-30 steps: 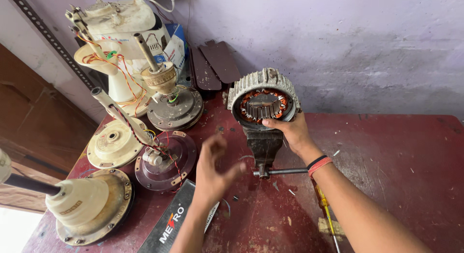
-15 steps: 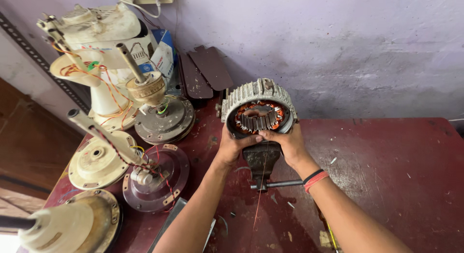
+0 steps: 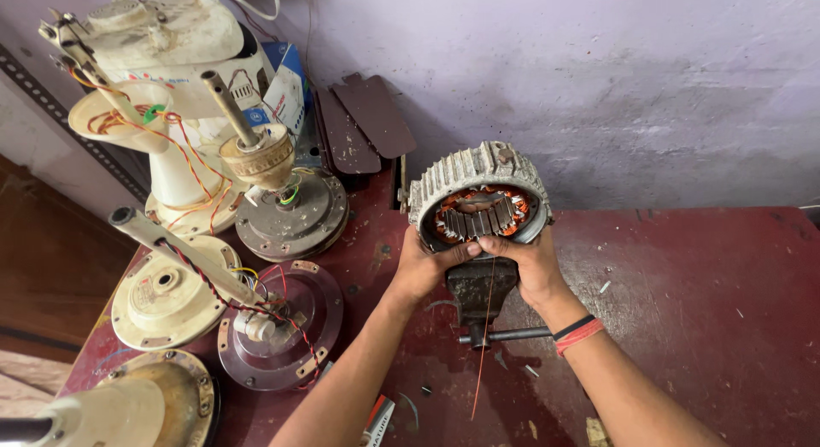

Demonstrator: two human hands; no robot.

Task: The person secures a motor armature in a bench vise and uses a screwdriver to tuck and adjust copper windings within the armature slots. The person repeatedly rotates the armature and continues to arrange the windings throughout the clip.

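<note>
A ribbed grey motor stator [image 3: 478, 178] with copper windings inside stands upright, held in a dark bench vise [image 3: 480, 289] on the red workbench [image 3: 700, 310]. My left hand [image 3: 424, 263] grips the stator's lower left rim. On the lower right rim rests my right hand [image 3: 530, 263], its fingers at the opening. A thin copper wire [image 3: 483, 336] hangs down from the stator between my hands. A red and black band circles my right wrist.
Several dismantled ceiling fan motors and housings [image 3: 286, 212] with shafts and red wiring crowd the bench's left side. Dark fan blades [image 3: 363, 126] lean on the purple wall. The vise handle bar [image 3: 508, 334] sticks out to the right. A cardboard box [image 3: 376, 421] lies near the front.
My left hand rose from the bench and took hold of the stator's left side. Both hands now sit on its lower rim. The camera has moved closer.
</note>
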